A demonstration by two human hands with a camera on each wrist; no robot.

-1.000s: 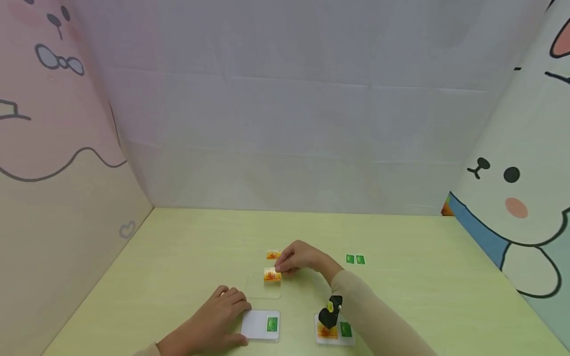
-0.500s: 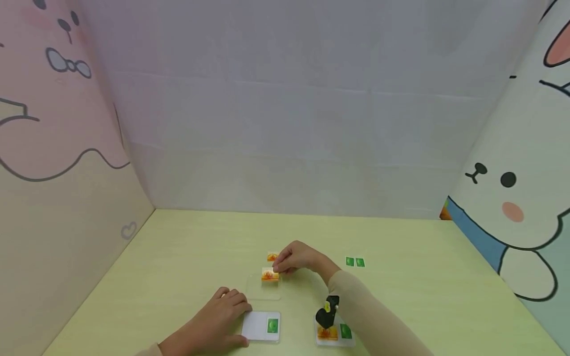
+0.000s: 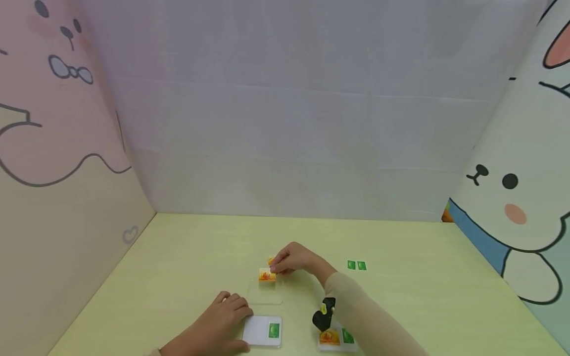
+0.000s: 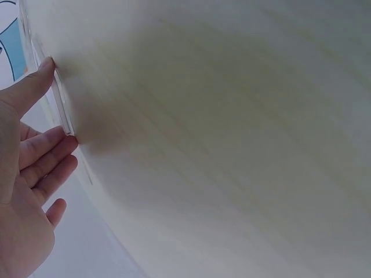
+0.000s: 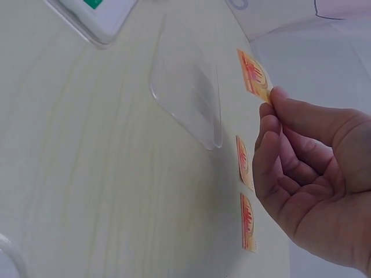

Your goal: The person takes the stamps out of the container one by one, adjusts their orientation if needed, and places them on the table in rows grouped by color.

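Note:
My right hand [image 3: 296,259] pinches a small paper picture [image 3: 267,275] printed in orange and yellow between thumb and fingers, by its right edge. It is raised over the far edge of a clear plastic lid [image 3: 264,295]. In the right wrist view, two similar orange pictures [image 5: 244,162] lie on the table below that hand. My left hand [image 3: 218,321] holds the left side of a flat white case [image 3: 257,330], thumb at the near corner and fingers at the far one. A green picture [image 3: 273,330] lies on the case's right half.
A second white case [image 3: 337,347] with an orange and a green picture stands under my right forearm. Two green pictures [image 3: 356,265] lie flat at the back right. Cartoon-printed side panels and a white cloth [image 3: 285,123] enclose the pale yellow table.
My right hand has moved slightly left with the orange picture, covering more of the one lying behind it. The left hand keeps its place at the white case. The head view has tilted a little.

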